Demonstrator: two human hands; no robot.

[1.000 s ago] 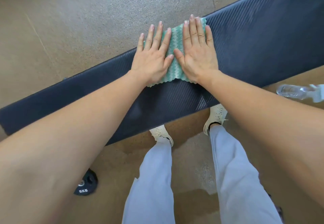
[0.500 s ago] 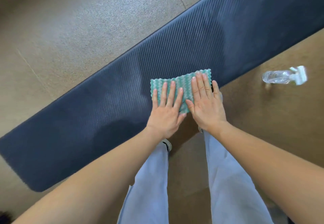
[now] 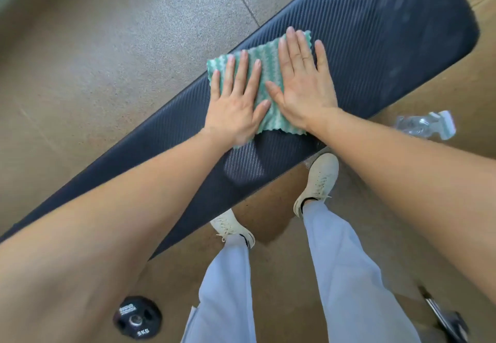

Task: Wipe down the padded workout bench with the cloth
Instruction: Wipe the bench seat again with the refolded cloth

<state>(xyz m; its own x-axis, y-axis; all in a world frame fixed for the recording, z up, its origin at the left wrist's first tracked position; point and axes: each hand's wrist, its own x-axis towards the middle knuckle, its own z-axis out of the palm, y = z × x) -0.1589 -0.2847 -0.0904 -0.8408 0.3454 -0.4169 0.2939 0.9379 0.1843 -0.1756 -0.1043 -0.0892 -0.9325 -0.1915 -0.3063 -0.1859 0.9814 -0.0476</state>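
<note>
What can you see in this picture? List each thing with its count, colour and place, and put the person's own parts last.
bench: one, dark ribbed pad, running diagonally from lower left to upper right
cloth: one, green and white wavy stripes, flat on the bench under both hands
spray bottle: one, clear with a white head, lying on the floor right of the bench
weight plate: one, black, marked 5KG, on the floor at bottom left
dark object: one, with a metal bar, bottom right, too blurred to name
floor: brown, speckled
shoes: two, cream, on the floor beside the bench
trousers: pale grey, bottom centre
left hand: flat on the cloth
right hand: flat on the cloth
</note>
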